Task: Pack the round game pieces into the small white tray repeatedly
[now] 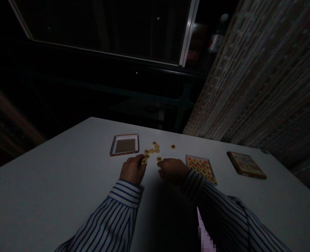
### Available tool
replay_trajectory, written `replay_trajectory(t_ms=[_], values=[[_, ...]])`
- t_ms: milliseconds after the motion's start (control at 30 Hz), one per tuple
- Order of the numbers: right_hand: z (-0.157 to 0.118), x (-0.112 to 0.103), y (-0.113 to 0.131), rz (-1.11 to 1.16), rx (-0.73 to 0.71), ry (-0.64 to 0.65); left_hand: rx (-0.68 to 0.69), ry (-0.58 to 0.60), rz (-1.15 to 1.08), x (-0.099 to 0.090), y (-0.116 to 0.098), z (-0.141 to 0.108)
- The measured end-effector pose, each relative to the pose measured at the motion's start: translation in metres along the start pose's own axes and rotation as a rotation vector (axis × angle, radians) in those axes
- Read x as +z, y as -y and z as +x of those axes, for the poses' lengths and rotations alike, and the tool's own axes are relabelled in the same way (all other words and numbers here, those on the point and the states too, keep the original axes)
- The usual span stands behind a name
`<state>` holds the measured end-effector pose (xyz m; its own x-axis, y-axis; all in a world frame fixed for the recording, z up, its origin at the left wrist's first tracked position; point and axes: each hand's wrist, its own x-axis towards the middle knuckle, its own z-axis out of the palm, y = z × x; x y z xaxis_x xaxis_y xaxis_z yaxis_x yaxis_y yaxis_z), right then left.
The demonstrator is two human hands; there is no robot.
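Several round wooden Chinese chess pieces [146, 156] lie loose in the middle of the white table, some showing dark characters and others plain. My left hand [133, 170] rests on the table with its fingers curled. Between its thumb and forefinger is one Chinese chess piece [144, 162]. My right hand [173, 170] is beside the group, forefinger stretched against another piece [159, 159] and thumb apart from it. Just right of that hand, an open box [214, 176] holds rows of pieces with red and dark characters; my wrist hides part of it.
An open shallow box tray [112, 150] with a brown bottom stands left of the loose pieces. A single piece [173, 147] lies apart. At the right is a closed flat box [246, 165]. Behind the table hang a strand curtain [231, 87] and a dark window [104, 28].
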<state>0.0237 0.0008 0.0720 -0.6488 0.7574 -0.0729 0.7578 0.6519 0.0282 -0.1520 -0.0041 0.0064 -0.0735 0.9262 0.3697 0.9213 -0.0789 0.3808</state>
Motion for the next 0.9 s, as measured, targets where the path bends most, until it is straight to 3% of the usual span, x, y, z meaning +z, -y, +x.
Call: replay_trajectory(t_ms=[367,900], values=[[-0.007,-0.001,-0.002,0.026,0.014,0.011,0.100,-0.203,-0.161,-0.002,-0.007,0.000],[-0.029,-0.008,-0.016,0.055,0.061,0.001,0.279,-0.370,-0.220,-0.009,-0.029,-0.009]])
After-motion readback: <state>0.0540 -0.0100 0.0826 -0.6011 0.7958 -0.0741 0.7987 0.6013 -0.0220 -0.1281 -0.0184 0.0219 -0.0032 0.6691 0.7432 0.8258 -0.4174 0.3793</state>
